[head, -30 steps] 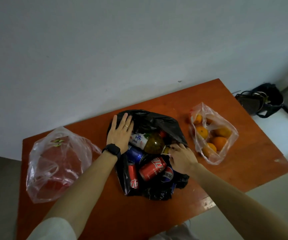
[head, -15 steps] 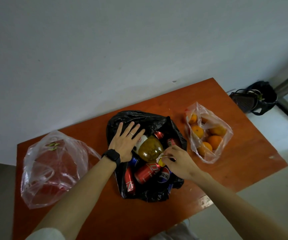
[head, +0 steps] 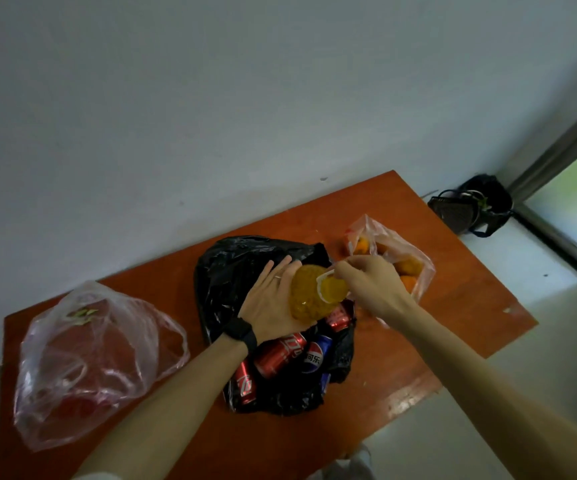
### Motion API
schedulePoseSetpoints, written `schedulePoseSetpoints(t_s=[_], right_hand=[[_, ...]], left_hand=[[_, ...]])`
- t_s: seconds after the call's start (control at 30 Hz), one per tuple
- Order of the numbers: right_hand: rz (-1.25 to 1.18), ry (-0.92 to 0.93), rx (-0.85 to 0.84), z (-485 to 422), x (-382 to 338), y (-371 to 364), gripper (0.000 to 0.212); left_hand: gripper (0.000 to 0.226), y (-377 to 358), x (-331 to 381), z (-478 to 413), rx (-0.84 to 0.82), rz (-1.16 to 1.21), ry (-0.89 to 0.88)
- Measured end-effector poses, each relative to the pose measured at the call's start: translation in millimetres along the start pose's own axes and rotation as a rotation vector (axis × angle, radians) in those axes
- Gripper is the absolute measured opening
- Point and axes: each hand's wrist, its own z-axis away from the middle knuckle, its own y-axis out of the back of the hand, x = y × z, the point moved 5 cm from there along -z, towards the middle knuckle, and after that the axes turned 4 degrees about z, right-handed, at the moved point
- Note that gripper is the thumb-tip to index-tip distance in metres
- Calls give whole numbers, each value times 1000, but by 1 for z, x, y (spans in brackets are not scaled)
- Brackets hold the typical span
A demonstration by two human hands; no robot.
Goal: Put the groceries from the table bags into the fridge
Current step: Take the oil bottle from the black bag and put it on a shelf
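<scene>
A black plastic bag lies open in the middle of the orange table. Red cola cans and a blue Pepsi can lie inside it. A large yellow bottle is raised above the bag. My right hand grips its top by the white handle. My left hand lies flat against the bottle's left side, fingers straight. A clear bag of oranges sits to the right, partly hidden by my right hand.
A clear bag with red fruit lies at the table's left end. A white wall runs behind the table. A dark bag sits on the floor at the far right, beside a window frame.
My right hand has lifted the yellow bottle up out of the black bag by its handle. My left hand has moved from the bag's contents onto the bottle's side.
</scene>
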Motion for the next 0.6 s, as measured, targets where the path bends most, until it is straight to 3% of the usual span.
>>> schedulePoseSetpoints(t_s=[0.13,0.23,0.3,0.4,0.47,0.6], right_hand=[[-79,-53,-7,-2,-3,13,66],[-56,-12,-20,-2,-15,26,47],[-92,-6,-21,-5,-17,40,35],[-376,-21,33,-2,-14,66,32],[-447,-18,84,6,-1,75,37],[-396,4,105,32,41,71,70]], left_hand=[[120,5,9,-13,-49,118,50],[115,19,16,-19,-83,204,131],[110,32,26,-23,-40,248,149],[105,52,36,-30,98,396,200],[105,66,43,-36,217,535,255],[100,94,63,-53,378,760,280]])
